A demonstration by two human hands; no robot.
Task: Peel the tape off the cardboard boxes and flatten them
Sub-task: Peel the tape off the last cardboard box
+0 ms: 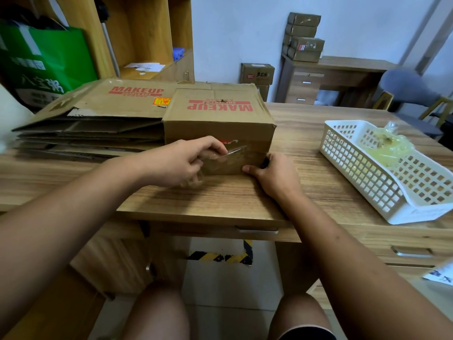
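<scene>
Clear tape (233,150) on red-lettered "MAKEUP" box (218,128)

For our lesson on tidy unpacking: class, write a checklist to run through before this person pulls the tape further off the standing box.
1. Grip: left hand pinches the tape: ok.
2. Bracing: right hand holds the box at its lower corner: ok.
3. Front strip fully peeled: not ok, only partly lifted.
4. Disposal: basket on the table, right of the box: ok.
5. Underside seam free of tape: cannot tell.
</scene>
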